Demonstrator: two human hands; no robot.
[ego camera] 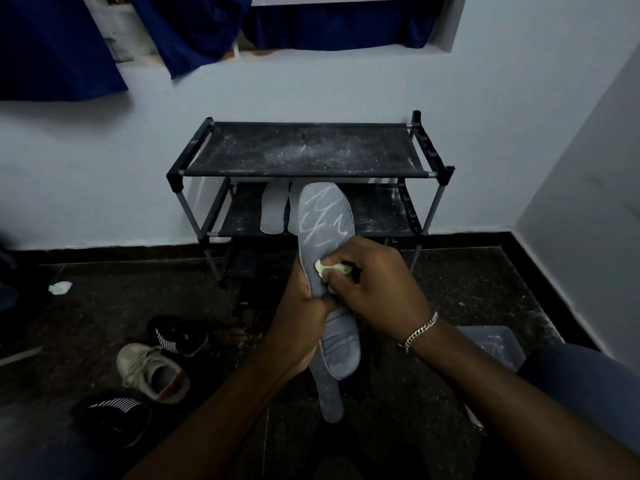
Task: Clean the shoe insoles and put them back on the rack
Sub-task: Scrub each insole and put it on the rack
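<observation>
White scrawls cross the grey insole [325, 216], none legible. The left hand [301, 317] grips its middle while the right hand [374, 289] pinches a pale green wipe [332, 268] against it, before the dusty black shoe rack [304, 150]. Two white insoles [273, 209] lie on its middle shelf. Sneakers [152, 372] sit on the dark floor [104, 278].

White sneaker [152, 372] lies beside a black shoe [178, 336]; blue curtain [52, 46] hangs above.
</observation>
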